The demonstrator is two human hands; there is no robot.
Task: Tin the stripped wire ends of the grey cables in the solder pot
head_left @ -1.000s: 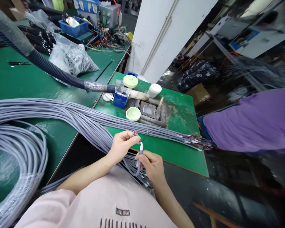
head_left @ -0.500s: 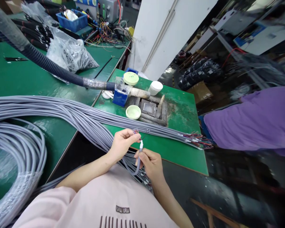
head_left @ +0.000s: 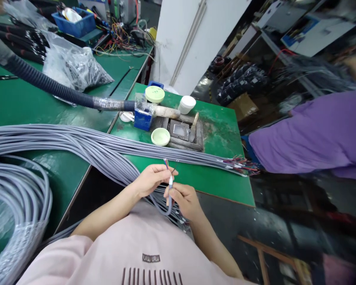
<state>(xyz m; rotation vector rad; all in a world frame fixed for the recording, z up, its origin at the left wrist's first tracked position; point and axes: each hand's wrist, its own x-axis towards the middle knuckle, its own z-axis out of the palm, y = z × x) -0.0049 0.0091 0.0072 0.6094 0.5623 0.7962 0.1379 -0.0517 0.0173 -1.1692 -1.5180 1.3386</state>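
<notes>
In front of my chest a grey cable (head_left: 170,202) is held upright, with a white wrap at its end and thin coloured wires (head_left: 166,163) coming out of it. My left hand (head_left: 153,178) pinches those wires between thumb and fingers, just above the white wrap. Just below it, my right hand (head_left: 185,200) is closed around the grey jacket. One dark wire sticks out to the right, apart from the pinched ones. Behind my hands a long bundle of grey cables (head_left: 130,147) lies across the green tables, its stripped coloured ends (head_left: 243,164) at the right.
Beyond the bundle stand a solder-pot-like metal tray (head_left: 180,130), a pale green dish (head_left: 160,137), a white jar (head_left: 186,104) and a blue box (head_left: 142,118) under a ribbed hose (head_left: 56,85). Coiled cable (head_left: 26,202) lies left. A person in purple (head_left: 308,134) is at right.
The wires in my left hand now point up in a tighter bunch, and the cable end stands straighter. The whole view has shifted slightly.
</notes>
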